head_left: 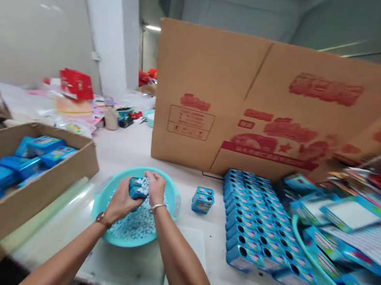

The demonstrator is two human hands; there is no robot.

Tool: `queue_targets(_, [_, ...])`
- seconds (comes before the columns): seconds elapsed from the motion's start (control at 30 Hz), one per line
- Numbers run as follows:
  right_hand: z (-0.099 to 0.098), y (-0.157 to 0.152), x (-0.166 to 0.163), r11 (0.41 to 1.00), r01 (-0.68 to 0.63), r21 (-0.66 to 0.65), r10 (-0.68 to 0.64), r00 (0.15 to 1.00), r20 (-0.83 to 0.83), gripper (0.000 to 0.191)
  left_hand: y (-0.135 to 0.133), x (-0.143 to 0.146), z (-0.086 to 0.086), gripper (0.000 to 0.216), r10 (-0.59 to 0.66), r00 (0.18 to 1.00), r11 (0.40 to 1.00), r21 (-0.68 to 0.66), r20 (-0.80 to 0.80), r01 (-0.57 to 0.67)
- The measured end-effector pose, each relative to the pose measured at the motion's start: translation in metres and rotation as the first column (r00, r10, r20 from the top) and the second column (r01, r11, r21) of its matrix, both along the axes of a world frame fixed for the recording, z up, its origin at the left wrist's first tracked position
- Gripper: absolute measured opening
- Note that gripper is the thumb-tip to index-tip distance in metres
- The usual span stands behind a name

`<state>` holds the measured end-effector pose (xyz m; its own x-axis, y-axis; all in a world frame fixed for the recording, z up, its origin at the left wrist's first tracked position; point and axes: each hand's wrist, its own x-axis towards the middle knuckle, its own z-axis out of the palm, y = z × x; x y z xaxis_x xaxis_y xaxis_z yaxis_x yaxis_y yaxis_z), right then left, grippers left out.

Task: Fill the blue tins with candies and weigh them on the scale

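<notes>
My left hand [122, 204] is wrapped around a small blue printed box [135, 189], tilted above a turquoise basin [98, 205]. My right hand [155, 188] presses its bunched fingers at the box's top, with small pale pieces [143, 186] heaped there between the two hands. More pale pieces [137, 224] cover the bottom of the basin below. Another small blue box [203, 200] stands on the table, right of the basin.
Rows of small blue boxes with dark round holes [256, 228] stand to the right. A basin [315, 269] of flat printed cards is beyond them. A cardboard box [56, 173] holding blue packs sits left. A big carton [234, 101] rises behind.
</notes>
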<state>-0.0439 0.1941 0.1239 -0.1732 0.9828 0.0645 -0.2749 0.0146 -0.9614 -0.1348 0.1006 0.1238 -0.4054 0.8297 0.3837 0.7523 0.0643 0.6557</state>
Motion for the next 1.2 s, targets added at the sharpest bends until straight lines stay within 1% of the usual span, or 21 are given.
queue_targets(0.03, [-0.002, -0.004, -0.012, 0.999, -0.035, -0.02, 0.035, 0.999, -0.008, 0.029, 0.0, -0.004, -0.004, 0.069, -0.01, 1.0, 1.0, -0.005, -0.015, 0.01])
queue_targets(0.1, [-0.004, -0.005, -0.021, 0.997, -0.055, -0.046, 0.053, 0.998, -0.026, 0.032, -0.002, -0.008, -0.006, 0.068, -0.027, 0.999, 1.0, -0.008, -0.026, 0.027])
queue_targets(0.23, [0.001, 0.0, -0.018, 0.999, -0.02, -0.05, 0.017, 0.998, -0.063, 0.035, -0.006, -0.015, -0.006, 0.068, -0.054, 0.998, 0.999, 0.007, -0.029, 0.054])
queue_targets(0.33, [0.002, 0.001, -0.022, 0.998, -0.026, -0.053, 0.023, 0.997, -0.069, 0.034, -0.005, -0.02, -0.006, 0.067, -0.066, 0.998, 0.997, 0.028, -0.01, 0.067])
queue_targets(0.47, [-0.001, 0.0, -0.025, 0.996, -0.059, -0.07, 0.054, 0.996, -0.066, 0.034, -0.004, -0.019, -0.007, 0.064, -0.072, 0.996, 0.997, 0.014, 0.054, 0.072])
queue_targets(0.57, [-0.004, 0.0, -0.022, 0.994, -0.084, -0.074, 0.08, 0.995, -0.051, 0.034, -0.005, -0.015, -0.006, 0.063, -0.064, 0.987, 0.998, 0.007, 0.146, 0.063])
queue_targets(0.67, [-0.001, -0.002, -0.018, 0.99, -0.127, -0.057, 0.125, 0.992, -0.027, 0.035, -0.004, -0.012, -0.004, 0.059, -0.075, 0.971, 0.997, 0.008, 0.227, 0.076])
queue_targets(0.73, [0.002, -0.003, -0.016, 0.984, -0.176, -0.036, 0.175, 0.984, -0.012, 0.039, -0.002, -0.012, -0.003, 0.058, -0.095, 0.963, 0.995, -0.008, 0.252, 0.1])
queue_targets(0.83, [0.009, -0.002, -0.008, 0.95, -0.311, -0.006, 0.311, 0.95, 0.025, 0.047, -0.003, -0.015, 0.001, 0.059, -0.136, 0.955, 0.989, -0.014, 0.263, 0.144])
queue_targets(0.9, [0.01, 0.0, 0.005, 0.915, -0.403, 0.015, 0.402, 0.914, 0.043, 0.054, -0.007, -0.019, 0.003, 0.062, -0.157, 0.947, 0.985, -0.019, 0.281, 0.169])
queue_targets(0.93, [0.009, 0.002, 0.014, 0.906, -0.422, 0.03, 0.42, 0.906, 0.052, 0.056, -0.009, -0.021, 0.004, 0.064, -0.155, 0.94, 0.986, -0.017, 0.304, 0.168])
queue_targets(1.0, [0.005, 0.002, 0.036, 0.912, -0.397, 0.101, 0.38, 0.912, 0.154, 0.056, -0.015, -0.025, 0.003, 0.067, -0.123, 0.923, 0.991, -0.008, 0.364, 0.135])
queue_targets(1.03, [0.001, 0.001, 0.047, 0.909, -0.379, 0.177, 0.325, 0.906, 0.27, 0.053, -0.018, -0.028, 0.002, 0.067, -0.095, 0.914, 0.995, -0.002, 0.393, 0.104])
queue_targets(1.07, [-0.002, -0.002, 0.057, 0.872, -0.402, 0.279, 0.261, 0.865, 0.429, 0.046, -0.021, -0.031, 0.001, 0.068, -0.063, 0.908, 0.998, 0.002, 0.414, 0.069])
queue_targets(1.1, [-0.005, -0.006, 0.064, 0.786, -0.487, 0.382, 0.203, 0.786, 0.584, 0.039, -0.022, -0.033, -0.001, 0.069, -0.027, 0.901, 1.0, 0.006, 0.434, 0.027])
queue_targets(1.13, [-0.008, -0.012, 0.069, 0.632, -0.631, 0.451, 0.168, 0.679, 0.714, 0.034, -0.023, -0.036, -0.004, 0.069, 0.013, 0.886, 1.0, 0.015, 0.463, -0.022])
queue_targets(1.17, [-0.01, -0.018, 0.07, 0.429, -0.773, 0.468, 0.143, 0.569, 0.81, 0.031, -0.024, -0.038, -0.006, 0.069, 0.053, 0.861, 0.997, 0.029, 0.505, -0.078])
queue_targets(1.2, [-0.012, -0.025, 0.068, 0.209, -0.871, 0.445, 0.119, 0.474, 0.872, 0.031, -0.024, -0.039, -0.008, 0.068, 0.085, 0.83, 0.99, 0.044, 0.551, -0.131])
